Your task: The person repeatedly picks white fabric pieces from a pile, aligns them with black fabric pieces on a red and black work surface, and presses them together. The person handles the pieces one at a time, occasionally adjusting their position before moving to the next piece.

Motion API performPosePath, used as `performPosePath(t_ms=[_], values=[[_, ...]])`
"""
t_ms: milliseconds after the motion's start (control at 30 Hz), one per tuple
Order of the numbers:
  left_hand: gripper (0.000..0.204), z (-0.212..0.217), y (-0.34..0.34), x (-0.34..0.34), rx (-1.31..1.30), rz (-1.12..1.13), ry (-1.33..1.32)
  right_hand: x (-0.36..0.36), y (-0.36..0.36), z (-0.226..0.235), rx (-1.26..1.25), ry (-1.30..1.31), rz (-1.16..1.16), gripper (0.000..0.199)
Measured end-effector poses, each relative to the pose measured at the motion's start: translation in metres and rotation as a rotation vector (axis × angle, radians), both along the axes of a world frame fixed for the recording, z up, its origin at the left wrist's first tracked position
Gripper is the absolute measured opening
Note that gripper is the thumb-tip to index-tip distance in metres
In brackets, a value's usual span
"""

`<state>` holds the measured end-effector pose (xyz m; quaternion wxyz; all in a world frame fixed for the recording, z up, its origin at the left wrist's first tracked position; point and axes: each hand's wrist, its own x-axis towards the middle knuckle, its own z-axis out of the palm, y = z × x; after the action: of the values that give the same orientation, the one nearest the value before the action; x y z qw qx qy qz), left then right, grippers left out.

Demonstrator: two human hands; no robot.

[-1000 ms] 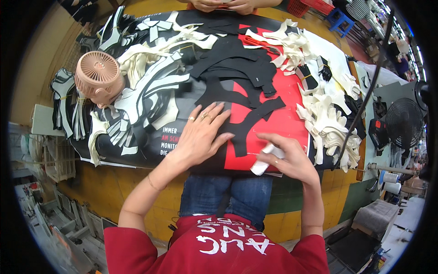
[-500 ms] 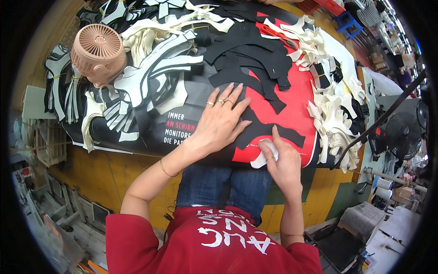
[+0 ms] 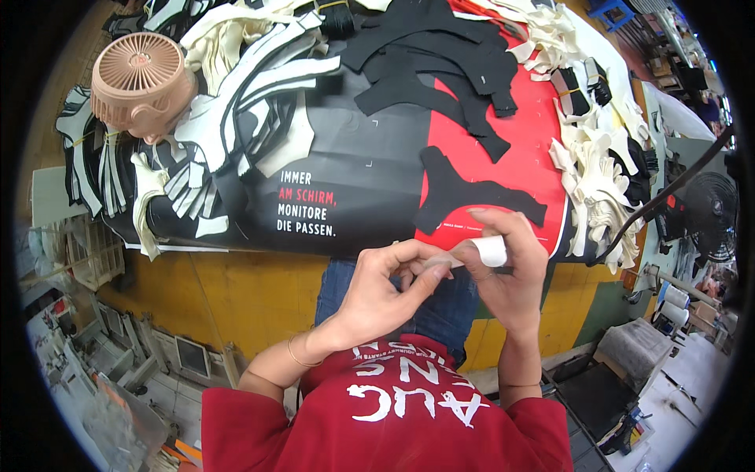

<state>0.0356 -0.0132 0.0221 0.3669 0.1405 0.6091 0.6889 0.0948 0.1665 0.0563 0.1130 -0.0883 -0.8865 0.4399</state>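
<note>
The left hand [image 3: 387,285] and right hand [image 3: 510,277] are narrowly pinching a white strip [image 3: 492,252] between them, likely steadying it; at their twelve o'clock, a black cutout [image 3: 465,195] is lying flat on the surface [image 3: 376,206], seemingly for easy reach.

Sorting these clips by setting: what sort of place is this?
Probably a garment or textile workshop: black cut pieces and cream cut pieces lie piled on the work surface, a black bundle is tied with a band, and white spools stand off to the right.
</note>
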Motion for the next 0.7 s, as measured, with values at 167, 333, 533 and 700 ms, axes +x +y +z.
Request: performPosePath(t_ms=[167,333,533,700], values=[[0.016,0.001,-0.002,-0.002,-0.039,-0.053,0.177,0.001,0.015,0.011,-0.449,-0.271,0.109,0.05],[0.014,-0.006,0.001,0.003,-0.133,0.053,0.633,-0.021,0.034,0.01,-0.345,-0.421,0.3,0.014],[0.036,-0.03,-0.009,-0.003,-0.457,0.175,1.171,-0.061,0.042,-0.001,-0.189,-0.418,0.298,0.017],[0.042,-0.039,-0.011,0.002,-0.52,0.118,1.24,-0.073,0.038,-0.013,-0.086,-0.427,0.383,0.013]])
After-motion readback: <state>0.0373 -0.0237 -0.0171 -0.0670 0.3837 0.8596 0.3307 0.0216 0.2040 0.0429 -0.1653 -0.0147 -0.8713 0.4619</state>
